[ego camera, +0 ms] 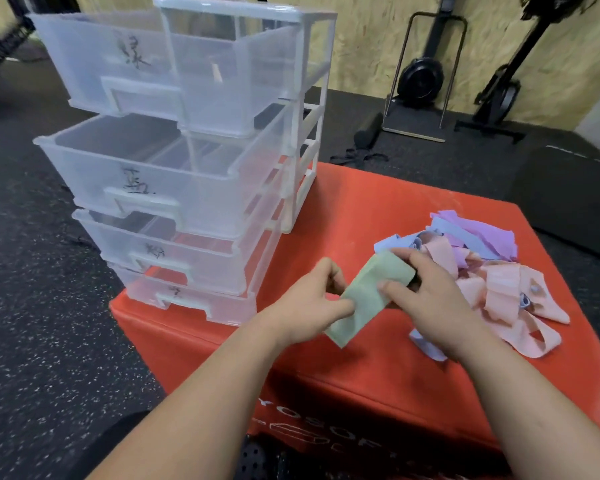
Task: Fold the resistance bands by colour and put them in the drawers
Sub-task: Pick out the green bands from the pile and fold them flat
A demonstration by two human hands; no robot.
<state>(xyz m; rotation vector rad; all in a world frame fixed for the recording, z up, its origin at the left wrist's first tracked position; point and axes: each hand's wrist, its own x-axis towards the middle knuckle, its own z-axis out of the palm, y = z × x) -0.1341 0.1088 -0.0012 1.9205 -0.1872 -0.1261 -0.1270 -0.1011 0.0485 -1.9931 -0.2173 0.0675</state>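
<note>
Status: green band (371, 289) is in the air over the red foam box (361, 382), partly folded into a flat strip. Left hand (309, 303) pinches the lower end, right hand (430, 299) is curled round the upper end. Both hands are occupied, neither is free.

Risks from here, as I judge them:
- The fold springs open. The band is elastic, so if one hand lets go to reach for a drawer, it probably unrolls. Get it into a one-hand grip first.
- Wrong drawer. The clear drawer unit (291, 168) has four drawers, all pulled out, each with a handwritten label. The labels are blurred here and I can't read them. Check the label before dropping.
- Tipping. The drawers stick out stepped toward the box's left edge, with the top drawer (94, 60) and second drawer (125, 174) hanging over the floor. The unit looks front-heavy, so pressing down on a drawer front could tilt it. Drop the band in, don't push.
- Snagging the pile. The heap of pink, purple and blue bands (492, 271) sits just beside my right hand, and a blue strip (426, 344) lies under my right wrist. Moving the hand left could drag it along.
- A pink loop (537, 341) lies near the box's right edge. A nudge to the heap could send it to the floor.
</note>
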